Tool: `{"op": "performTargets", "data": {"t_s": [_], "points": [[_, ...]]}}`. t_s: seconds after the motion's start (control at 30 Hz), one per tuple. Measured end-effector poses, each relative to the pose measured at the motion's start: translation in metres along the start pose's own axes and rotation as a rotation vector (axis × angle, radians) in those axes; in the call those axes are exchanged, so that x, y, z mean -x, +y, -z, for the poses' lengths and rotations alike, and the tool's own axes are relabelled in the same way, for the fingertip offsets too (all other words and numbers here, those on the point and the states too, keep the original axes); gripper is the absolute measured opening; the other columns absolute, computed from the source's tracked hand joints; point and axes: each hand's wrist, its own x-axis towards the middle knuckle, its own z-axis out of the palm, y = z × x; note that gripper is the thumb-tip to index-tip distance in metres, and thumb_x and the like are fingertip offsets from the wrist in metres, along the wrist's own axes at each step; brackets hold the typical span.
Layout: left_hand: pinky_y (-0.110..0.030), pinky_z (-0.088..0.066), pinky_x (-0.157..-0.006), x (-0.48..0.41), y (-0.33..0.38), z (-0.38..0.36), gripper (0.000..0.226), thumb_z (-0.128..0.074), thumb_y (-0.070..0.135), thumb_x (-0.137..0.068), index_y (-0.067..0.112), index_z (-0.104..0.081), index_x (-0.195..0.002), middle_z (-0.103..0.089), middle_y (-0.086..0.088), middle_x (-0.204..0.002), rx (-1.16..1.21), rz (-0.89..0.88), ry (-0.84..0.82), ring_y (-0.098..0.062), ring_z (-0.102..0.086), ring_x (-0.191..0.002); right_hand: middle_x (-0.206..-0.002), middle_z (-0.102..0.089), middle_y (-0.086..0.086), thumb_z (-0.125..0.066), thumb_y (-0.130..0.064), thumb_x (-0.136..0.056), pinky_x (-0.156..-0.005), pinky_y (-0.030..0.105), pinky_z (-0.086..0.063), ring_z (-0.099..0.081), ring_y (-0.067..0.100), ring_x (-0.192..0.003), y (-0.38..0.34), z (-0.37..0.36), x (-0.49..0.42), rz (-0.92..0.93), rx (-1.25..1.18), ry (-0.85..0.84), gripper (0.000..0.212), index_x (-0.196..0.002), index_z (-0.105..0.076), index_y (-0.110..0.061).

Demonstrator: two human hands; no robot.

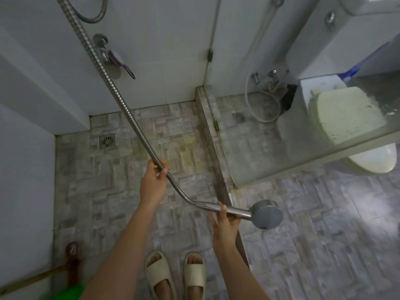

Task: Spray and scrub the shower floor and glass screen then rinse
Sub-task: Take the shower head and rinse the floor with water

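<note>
I am standing in pale slippers [159,276], my right hand [224,224] grasping the handle of the shower head [267,214], whose round face is sticking out to the right of my fingers beside the glass screen [270,126]. My left hand [152,185], up and to the left of that grip, is pinching the metal hose [121,98] between thumb and fingers. Beyond both hands the hose is climbing the white wall, with the shower floor [173,131] spreading beneath and the floor drain [107,141] lying farther left.
</note>
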Motion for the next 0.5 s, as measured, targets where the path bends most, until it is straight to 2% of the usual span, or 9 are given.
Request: {"op": "performTargets", "data": {"t_s": [0.1,0.23,0.43,0.5], "points": [[-0.03,-0.049,-0.086,-0.01,-0.004,0.007,0.016,-0.051,0.012,-0.1,0.027,-0.05,-0.103,-0.07,0.003,-0.105,-0.016,0.008,0.026,-0.017,-0.067,-0.103,-0.129,-0.058,0.018,-0.053,-0.011,-0.096,-0.082,0.038,-0.057,-0.061,0.024,-0.113,0.009,-0.003,-0.006,-0.054,0.002,-0.009,0.033,-0.127,-0.043,-0.017],[-0.041,-0.052,-0.092,-0.02,-0.006,0.016,0.019,-0.052,0.014,-0.1,0.032,-0.05,-0.098,-0.07,0.005,-0.101,-0.056,0.031,0.045,-0.02,-0.067,-0.103,-0.129,-0.059,0.017,-0.051,-0.009,-0.097,-0.082,0.038,-0.058,-0.064,0.021,-0.105,0.011,-0.01,-0.012,-0.063,0.026,-0.064,0.038,-0.133,-0.04,-0.014],[-0.032,-0.046,-0.091,-0.026,-0.003,0.02,0.013,-0.051,0.012,-0.1,0.021,-0.051,-0.109,-0.069,0.007,-0.106,-0.053,0.031,0.09,-0.011,-0.062,-0.098,-0.132,-0.055,0.017,-0.051,-0.008,-0.096,-0.093,0.044,-0.05,-0.057,0.027,-0.119,0.007,-0.027,-0.026,-0.056,0.078,-0.108,0.045,-0.138,-0.035,-0.018],[-0.031,-0.046,-0.091,-0.028,-0.004,0.02,0.013,-0.051,0.011,-0.1,0.019,-0.052,-0.11,-0.069,0.007,-0.105,-0.044,0.03,0.085,-0.011,-0.062,-0.098,-0.133,-0.054,0.018,-0.051,-0.007,-0.096,-0.09,0.042,-0.053,-0.056,0.028,-0.121,0.006,-0.033,-0.031,-0.043,0.082,-0.118,0.05,-0.141,-0.033,-0.018]]}}
